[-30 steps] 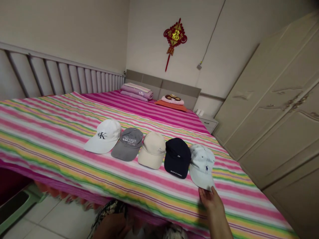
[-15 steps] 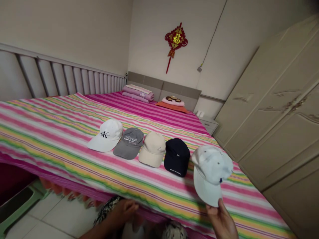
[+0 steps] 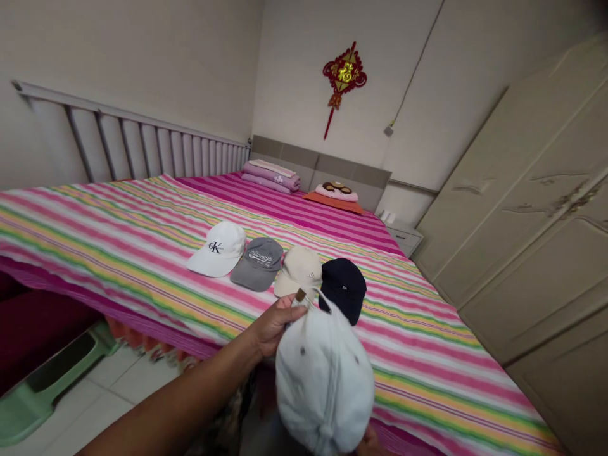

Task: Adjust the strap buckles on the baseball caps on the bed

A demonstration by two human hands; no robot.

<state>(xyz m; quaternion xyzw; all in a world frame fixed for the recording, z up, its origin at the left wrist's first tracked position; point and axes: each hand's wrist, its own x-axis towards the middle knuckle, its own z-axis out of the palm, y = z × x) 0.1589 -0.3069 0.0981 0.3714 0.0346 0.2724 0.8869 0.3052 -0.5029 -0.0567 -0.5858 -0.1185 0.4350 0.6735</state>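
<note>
Five caps: one pale blue fabric cap [image 3: 327,380] raised, four on the striped bed [image 3: 403,354]. Left hand [image 3: 278,323], forearm slanting up, pinches its strap; right hand [image 3: 370,443], mostly hidden, unclear.

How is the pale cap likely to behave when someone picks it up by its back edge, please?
The pale cap is probably light for its size, as it looks like thin stitched cloth. It likely gives where pinched, since the left hand grips a narrow part at the back. It may swing or sag, with most of it lying beyond that grip.
</note>
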